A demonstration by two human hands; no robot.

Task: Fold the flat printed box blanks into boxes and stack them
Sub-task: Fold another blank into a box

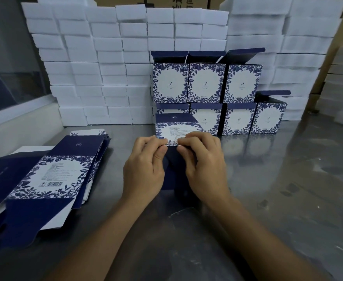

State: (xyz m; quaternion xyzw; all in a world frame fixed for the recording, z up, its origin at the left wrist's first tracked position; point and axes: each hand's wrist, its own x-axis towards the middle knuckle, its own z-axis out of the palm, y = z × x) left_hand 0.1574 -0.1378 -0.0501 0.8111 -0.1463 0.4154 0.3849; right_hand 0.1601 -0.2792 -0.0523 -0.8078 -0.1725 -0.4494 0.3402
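Where the grey metal worktop (278, 189) runs back, it meets a wall of stacked white foam blocks (109, 63) from ten to two o'clock, with brown cartons (186, 2) above them cut off by the top edge. A pale ledge under a dark window (10, 57) borders the worktop at nine o'clock.

At the centre both hands hold one box blank (176, 128). The left hand (144, 169) and the right hand (205, 165) curl their fingers and pinch its near printed edge, thumbs almost meeting. The blank's dark blue lower part is mostly hidden between and beneath the hands, so its fold there cannot be made out. Small print on its label is too blurred to read.

Just behind it, at twelve to one o'clock, folded boxes (207, 84) stand in two rows, three above four, lids open; the held blank covers much of the lower left one. At eight o'clock a pile of flat blanks (51, 175) lies on the worktop, its left side cut off.
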